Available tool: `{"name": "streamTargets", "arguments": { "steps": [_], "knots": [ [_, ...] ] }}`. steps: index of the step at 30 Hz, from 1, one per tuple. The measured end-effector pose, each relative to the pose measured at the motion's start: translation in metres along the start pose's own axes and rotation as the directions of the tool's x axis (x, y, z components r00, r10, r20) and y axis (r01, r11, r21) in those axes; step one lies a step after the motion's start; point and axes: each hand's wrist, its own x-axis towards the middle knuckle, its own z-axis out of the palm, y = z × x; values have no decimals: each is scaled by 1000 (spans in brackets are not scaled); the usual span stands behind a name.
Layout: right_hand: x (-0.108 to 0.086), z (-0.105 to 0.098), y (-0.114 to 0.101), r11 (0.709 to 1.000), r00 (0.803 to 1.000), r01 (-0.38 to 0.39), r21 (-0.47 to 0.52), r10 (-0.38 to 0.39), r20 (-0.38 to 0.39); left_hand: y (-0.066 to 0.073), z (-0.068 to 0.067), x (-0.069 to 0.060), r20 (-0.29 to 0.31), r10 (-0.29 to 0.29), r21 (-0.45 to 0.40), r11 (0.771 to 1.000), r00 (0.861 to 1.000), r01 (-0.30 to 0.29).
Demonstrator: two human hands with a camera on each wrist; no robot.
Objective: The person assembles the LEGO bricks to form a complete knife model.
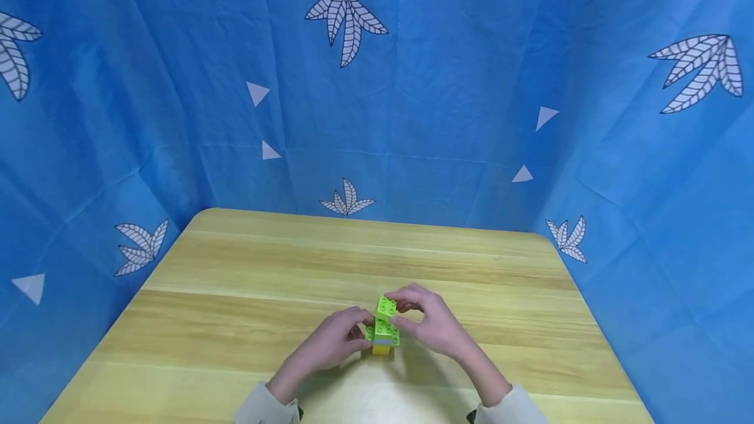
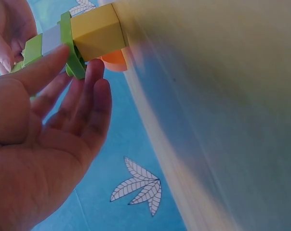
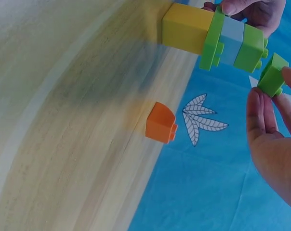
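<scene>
A tower of toy building bricks stands on the table: a yellow brick (image 3: 186, 29) at the bottom, a wider green plate (image 3: 212, 41) over it, then a light grey-blue brick (image 3: 231, 41) and a green brick (image 3: 249, 48). My left hand (image 1: 340, 337) pinches the green plate's side between thumb and fingers. Just above the tower my right hand (image 1: 430, 320) holds a loose green brick (image 3: 273, 74) by its sides. In the right wrist view a gap shows between that brick and the studs of the top one.
An orange brick (image 3: 160, 126) with a curved side sits on the wooden table (image 1: 247, 267) apart from the tower; the head view does not show it. Blue patterned cloth (image 1: 442, 116) hangs behind the table and along both sides.
</scene>
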Motion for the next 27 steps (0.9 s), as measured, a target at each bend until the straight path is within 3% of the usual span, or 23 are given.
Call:
{"name": "streamTargets", "arguments": {
  "steps": [7,18,27],
  "knots": [
    [-4,1,0,998,999,39,-44,-38,22,0,0,0,-2,2,-3,1000,1000,-2],
    [-7,0,1,996,998,43,-80,-39,59,0,1,0,-10,10,6,1000,1000,-10],
    [-9,1,2,998,995,39,-53,-35,90,1,0,0,-3,-8,10,1000,1000,8]
  ]
}}
